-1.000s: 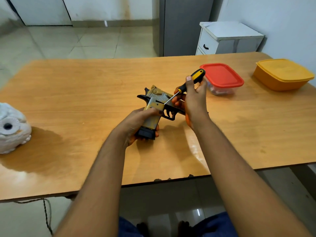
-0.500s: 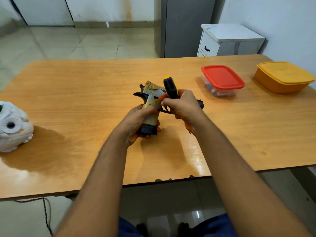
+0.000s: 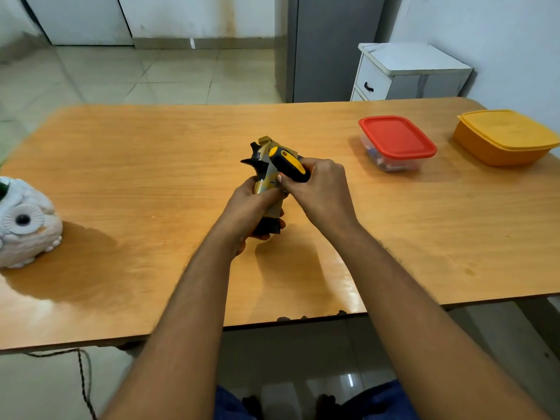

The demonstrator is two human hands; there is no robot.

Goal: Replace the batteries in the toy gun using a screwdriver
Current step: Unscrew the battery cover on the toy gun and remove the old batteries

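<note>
Above the middle of the table (image 3: 151,177), the left hand (image 3: 248,207) grips the toy gun (image 3: 266,189) by its grip. The right hand (image 3: 318,189) curls around the black-and-yellow screwdriver (image 3: 288,163), held against the gun. A red-lidded container (image 3: 397,140) sits far right.

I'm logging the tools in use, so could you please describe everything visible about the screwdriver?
The screwdriver has a chunky black handle with yellow inlays, rubbery or plastic by its look. Only the handle shows; shaft and tip are hidden behind the right hand, which grips it. Its butt end points up and to the left, and it is held against the gold and black toy gun that the left hand holds above the table.
</note>
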